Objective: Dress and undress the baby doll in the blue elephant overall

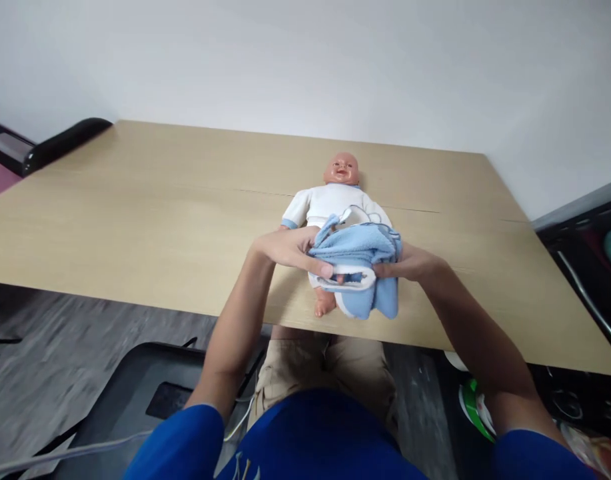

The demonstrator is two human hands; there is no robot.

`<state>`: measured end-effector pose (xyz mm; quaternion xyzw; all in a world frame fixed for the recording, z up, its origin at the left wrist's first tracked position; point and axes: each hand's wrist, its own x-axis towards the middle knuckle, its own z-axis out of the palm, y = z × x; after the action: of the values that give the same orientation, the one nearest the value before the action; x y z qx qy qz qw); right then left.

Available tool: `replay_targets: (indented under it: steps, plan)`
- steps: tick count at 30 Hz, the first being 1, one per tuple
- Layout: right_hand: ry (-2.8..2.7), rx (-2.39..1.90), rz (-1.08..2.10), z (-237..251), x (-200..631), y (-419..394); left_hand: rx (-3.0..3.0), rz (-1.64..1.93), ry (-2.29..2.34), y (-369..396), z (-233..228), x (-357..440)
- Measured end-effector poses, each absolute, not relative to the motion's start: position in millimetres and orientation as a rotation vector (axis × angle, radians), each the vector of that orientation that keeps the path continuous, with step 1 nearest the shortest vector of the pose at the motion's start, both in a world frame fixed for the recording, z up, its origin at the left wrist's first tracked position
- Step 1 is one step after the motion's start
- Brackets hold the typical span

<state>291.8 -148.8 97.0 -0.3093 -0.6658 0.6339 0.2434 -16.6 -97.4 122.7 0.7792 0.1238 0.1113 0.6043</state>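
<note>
A baby doll [341,169] lies on its back on the wooden table, wearing a white top [330,203] with light-blue cuffs. Over its lower body is a bunched light-blue baby garment [360,245] with white trim. My left hand [298,252] grips the garment's left side, thumb on the white-edged opening. Closed on the right side of that opening is my right hand [406,261], its other fingers behind the cloth. The opening is spread between my thumbs and faces me. One bare doll foot [326,303] shows below the garment; the other leg is hidden.
The light wooden table [150,213] meets a white wall at the back. Below its front edge on the left is a black chair [120,393] with a dark phone-like object [169,400] and a pale cable. Black shelving [585,247] stands at the right.
</note>
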Motion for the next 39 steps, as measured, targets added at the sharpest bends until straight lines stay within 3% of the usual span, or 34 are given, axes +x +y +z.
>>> replay_targets:
  steps: [8, 15, 19, 26, 39]
  plan:
    - [-1.506, -1.024, 1.756, 76, 279, -181, 1.413, 0.774, 0.639, -161, 62, -13]
    - [-1.833, -0.771, 1.646, 81, 259, -199, 1.2, 0.82, 0.786, -220, 40, -12]
    - [-1.922, -0.99, 1.4, 80, 252, -220, 1.152, 0.88, 0.869, -238, 34, -17]
    - [-1.871, -1.491, 0.877, 56, 241, -234, 1.265, 0.925, 1.074, -237, 20, -8]
    - [-1.794, -1.621, 0.842, 32, 233, -199, 1.426, 0.992, 1.148, -202, 5, -1]
